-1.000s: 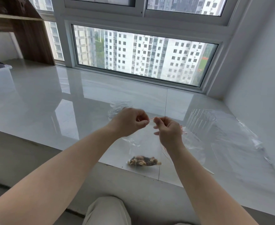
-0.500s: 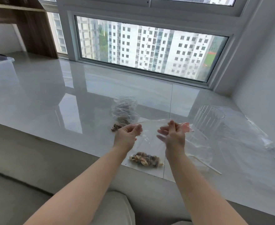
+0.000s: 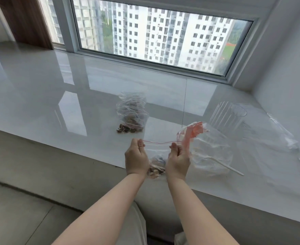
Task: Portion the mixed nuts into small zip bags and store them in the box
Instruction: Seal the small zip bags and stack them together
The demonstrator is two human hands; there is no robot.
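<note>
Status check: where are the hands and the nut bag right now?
Left hand and right hand each pinch the zip bag top. Nuts sit at its bottom. Nothing blocking.

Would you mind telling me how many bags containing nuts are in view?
2: a small clear zip bag held between both hands, and a crumpled clear plastic bag on the sill beyond. Others may be hidden.

A glossy white counter (image 3: 75, 96) fills the middle of the view, its grey concrete-coloured front edge (image 3: 39, 156) running from 9 o'clock down toward 4 o'clock. At 12 o'clock a wide window (image 3: 163, 34) shows white high-rise blocks (image 3: 172, 36) and green trees. A dark wooden panel (image 3: 27, 20) stands at 10 o'clock, and a plain white wall (image 3: 287, 59) rises at 2 o'clock.
</note>
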